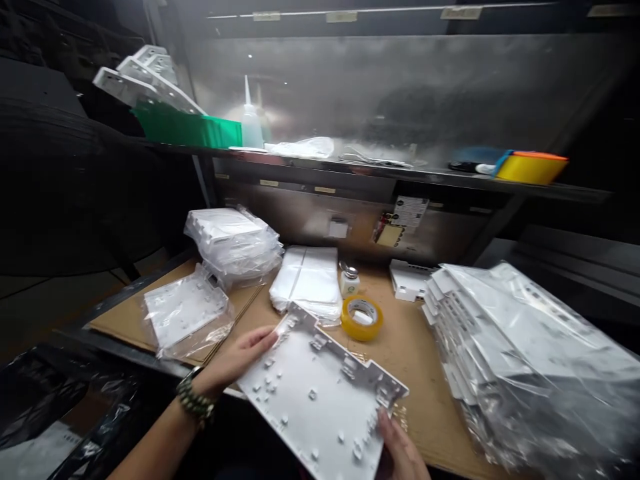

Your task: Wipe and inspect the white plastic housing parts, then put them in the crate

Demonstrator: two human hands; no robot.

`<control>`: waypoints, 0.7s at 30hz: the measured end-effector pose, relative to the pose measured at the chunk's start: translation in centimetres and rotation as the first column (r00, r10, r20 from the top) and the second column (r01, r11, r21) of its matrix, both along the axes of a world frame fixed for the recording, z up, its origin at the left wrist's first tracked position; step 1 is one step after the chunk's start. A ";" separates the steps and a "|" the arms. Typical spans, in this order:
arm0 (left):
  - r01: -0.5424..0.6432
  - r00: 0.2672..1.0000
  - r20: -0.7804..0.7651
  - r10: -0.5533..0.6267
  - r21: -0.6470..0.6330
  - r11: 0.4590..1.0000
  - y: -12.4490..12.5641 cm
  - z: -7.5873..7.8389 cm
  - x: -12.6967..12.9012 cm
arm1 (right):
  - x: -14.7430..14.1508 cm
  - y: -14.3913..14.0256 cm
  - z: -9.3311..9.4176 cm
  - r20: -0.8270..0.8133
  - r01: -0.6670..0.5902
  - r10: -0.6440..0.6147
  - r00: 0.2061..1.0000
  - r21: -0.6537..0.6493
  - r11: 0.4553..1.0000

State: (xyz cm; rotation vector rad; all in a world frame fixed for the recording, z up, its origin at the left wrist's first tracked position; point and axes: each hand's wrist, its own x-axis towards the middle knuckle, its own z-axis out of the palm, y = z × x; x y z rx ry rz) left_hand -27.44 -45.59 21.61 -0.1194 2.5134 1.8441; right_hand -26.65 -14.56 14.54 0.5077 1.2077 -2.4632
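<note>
Between my hands is a white plastic housing panel [320, 393] with small posts and clips on its inner face, tilted toward me over the front of the bench. My left hand [245, 357] grips its left edge, thumb on the inner face. At the lower right edge, my right hand [400, 447] is closed on the same panel, its fingers partly hidden below. Just beyond the panel lie a roll of yellow tape [376, 325] and a stack of clear plastic bags [309, 277]. Small brass-coloured pieces [401, 417] show beside the panel's right corner.
A tall stack of bagged white panels [530, 333] stands at right. At left are another bagged stack [230, 240] and a single bagged panel [185, 310]. A pump bottle [349, 283] stands behind the tape. The shelf above holds a green bin [185, 129] and a squeeze bottle [252, 127].
</note>
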 end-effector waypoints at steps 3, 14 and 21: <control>-0.051 0.979 -0.204 0.004 -0.229 0.972 1.1 -0.5 -6.6 | -1.6 4.2 -0.8 0.091 0.133 -0.133 0.987 0.006 0.991; -0.172 0.935 -0.352 -0.050 -0.571 0.803 -0.7 -3.5 -15.5 | -2.3 9.1 -0.9 0.010 0.347 -0.347 0.938 -0.049 0.937; -0.182 0.964 -0.261 0.048 -0.519 0.835 -3.0 -1.5 -17.6 | -2.2 8.5 -1.0 0.011 0.347 -0.347 0.938 -0.046 0.937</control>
